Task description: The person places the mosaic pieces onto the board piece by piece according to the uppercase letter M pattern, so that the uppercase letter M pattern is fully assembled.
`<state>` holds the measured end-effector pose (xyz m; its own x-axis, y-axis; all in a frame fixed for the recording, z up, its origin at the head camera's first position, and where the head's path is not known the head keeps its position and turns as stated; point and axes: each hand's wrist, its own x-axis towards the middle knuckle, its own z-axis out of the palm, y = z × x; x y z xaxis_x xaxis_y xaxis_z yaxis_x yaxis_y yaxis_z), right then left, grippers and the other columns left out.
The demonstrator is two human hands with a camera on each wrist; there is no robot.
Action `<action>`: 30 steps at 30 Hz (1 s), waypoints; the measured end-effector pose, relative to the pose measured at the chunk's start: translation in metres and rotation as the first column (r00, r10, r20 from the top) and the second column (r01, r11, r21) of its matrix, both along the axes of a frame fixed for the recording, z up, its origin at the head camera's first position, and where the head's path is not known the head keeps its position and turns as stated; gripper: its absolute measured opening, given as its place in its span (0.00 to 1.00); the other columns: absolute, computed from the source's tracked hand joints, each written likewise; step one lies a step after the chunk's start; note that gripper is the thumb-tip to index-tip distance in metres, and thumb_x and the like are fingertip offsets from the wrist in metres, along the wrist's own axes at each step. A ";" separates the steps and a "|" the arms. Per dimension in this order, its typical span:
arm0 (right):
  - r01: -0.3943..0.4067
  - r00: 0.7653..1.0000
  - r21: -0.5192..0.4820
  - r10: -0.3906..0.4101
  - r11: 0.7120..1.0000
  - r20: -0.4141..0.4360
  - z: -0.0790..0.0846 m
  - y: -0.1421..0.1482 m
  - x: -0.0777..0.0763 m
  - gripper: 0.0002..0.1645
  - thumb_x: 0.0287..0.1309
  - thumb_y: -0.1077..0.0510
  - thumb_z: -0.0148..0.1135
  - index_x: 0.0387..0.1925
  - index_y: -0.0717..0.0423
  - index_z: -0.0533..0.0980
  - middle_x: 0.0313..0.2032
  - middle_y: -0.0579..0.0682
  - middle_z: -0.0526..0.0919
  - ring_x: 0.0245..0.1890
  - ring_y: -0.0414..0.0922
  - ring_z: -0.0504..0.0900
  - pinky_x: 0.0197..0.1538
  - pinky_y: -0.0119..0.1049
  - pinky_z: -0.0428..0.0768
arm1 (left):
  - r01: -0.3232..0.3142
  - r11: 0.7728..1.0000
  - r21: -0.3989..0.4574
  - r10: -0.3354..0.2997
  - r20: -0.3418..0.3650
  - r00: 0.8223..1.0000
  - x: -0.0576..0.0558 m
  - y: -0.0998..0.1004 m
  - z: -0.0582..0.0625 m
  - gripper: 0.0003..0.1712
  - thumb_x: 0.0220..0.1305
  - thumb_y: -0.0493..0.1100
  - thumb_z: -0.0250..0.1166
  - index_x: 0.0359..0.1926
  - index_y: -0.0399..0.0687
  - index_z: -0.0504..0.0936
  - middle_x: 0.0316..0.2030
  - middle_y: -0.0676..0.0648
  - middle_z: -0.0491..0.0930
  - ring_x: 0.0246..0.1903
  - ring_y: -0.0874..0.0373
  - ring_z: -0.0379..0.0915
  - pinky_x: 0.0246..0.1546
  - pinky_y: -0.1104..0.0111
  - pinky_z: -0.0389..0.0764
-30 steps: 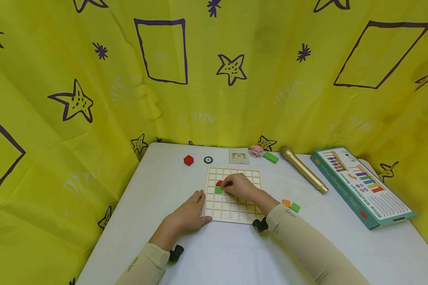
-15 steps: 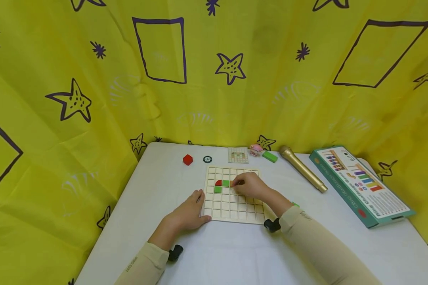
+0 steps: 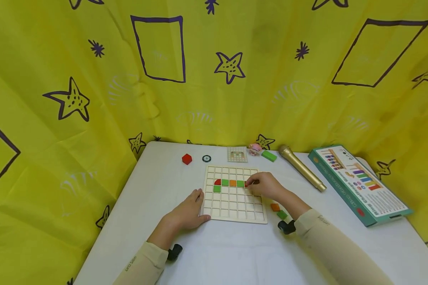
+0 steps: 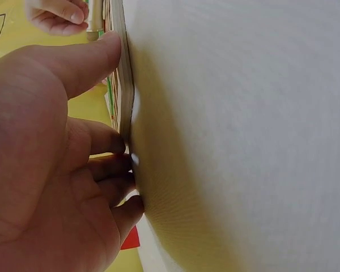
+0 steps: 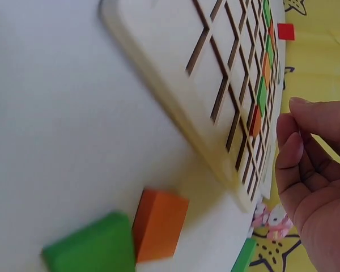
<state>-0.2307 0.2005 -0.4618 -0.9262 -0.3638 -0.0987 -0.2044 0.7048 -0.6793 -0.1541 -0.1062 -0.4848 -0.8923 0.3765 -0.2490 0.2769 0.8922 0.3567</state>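
Note:
A pale wooden grid board (image 3: 232,214) lies flat on the white table. A red rounded tile (image 3: 217,182), a green tile (image 3: 225,182), an orange tile (image 3: 233,183), another green tile (image 3: 240,183) and a partly hidden red tile (image 3: 246,184) form a row in it. One more green tile (image 3: 217,189) sits below the row's left end. My left hand (image 3: 187,209) rests against the board's left edge, thumb at the near corner. At the row's right end is my right hand (image 3: 267,185); in the right wrist view its fingers are curled with nothing visible between thumb and index finger.
Loose orange (image 3: 275,207) and green (image 3: 282,215) blocks lie right of the board. Behind it are a red block (image 3: 187,159), round token (image 3: 206,158), pattern card (image 3: 237,154), pink figure (image 3: 255,149) and green block (image 3: 269,156). A gold microphone (image 3: 303,169) and game box (image 3: 360,186) stand right.
My right hand has moved rightward along the row, uncovering green, orange and green tiles and part of the red one. My left hand has stayed at the board's edge.

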 end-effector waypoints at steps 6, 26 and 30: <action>0.036 0.999 0.030 -0.036 0.999 -0.007 -0.003 0.021 0.003 0.05 0.63 0.61 0.66 0.39 0.55 0.85 0.37 0.47 0.84 0.39 0.46 0.78 0.48 0.43 0.78 | -0.005 1.000 -0.002 0.005 0.001 1.000 0.000 0.001 0.001 0.54 0.66 0.62 0.65 0.78 0.37 0.52 0.78 0.39 0.47 0.77 0.44 0.43 0.72 0.54 0.57; 0.099 0.995 0.047 -0.098 0.994 -0.029 -0.008 0.075 0.020 0.07 0.62 0.60 0.68 0.40 0.58 0.85 0.34 0.48 0.84 0.34 0.44 0.78 0.40 0.40 0.78 | 0.039 0.999 0.019 -0.039 -0.024 0.999 0.000 -0.003 -0.001 0.53 0.68 0.60 0.64 0.77 0.32 0.52 0.77 0.36 0.48 0.77 0.42 0.43 0.73 0.54 0.56; 0.113 0.993 0.059 -0.112 0.992 -0.021 -0.008 0.083 0.026 0.07 0.62 0.59 0.68 0.40 0.58 0.85 0.33 0.47 0.84 0.32 0.44 0.78 0.37 0.39 0.78 | 0.050 0.999 0.012 -0.049 -0.033 0.998 0.000 -0.002 -0.001 0.52 0.68 0.60 0.63 0.77 0.32 0.51 0.77 0.35 0.48 0.77 0.42 0.43 0.73 0.54 0.55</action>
<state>-0.2051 0.2833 -0.4700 -0.9627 -0.2510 -0.1007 -0.1328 0.7631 -0.6325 -0.1546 -0.1087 -0.4857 -0.8801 0.4233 -0.2151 0.3322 0.8726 0.3581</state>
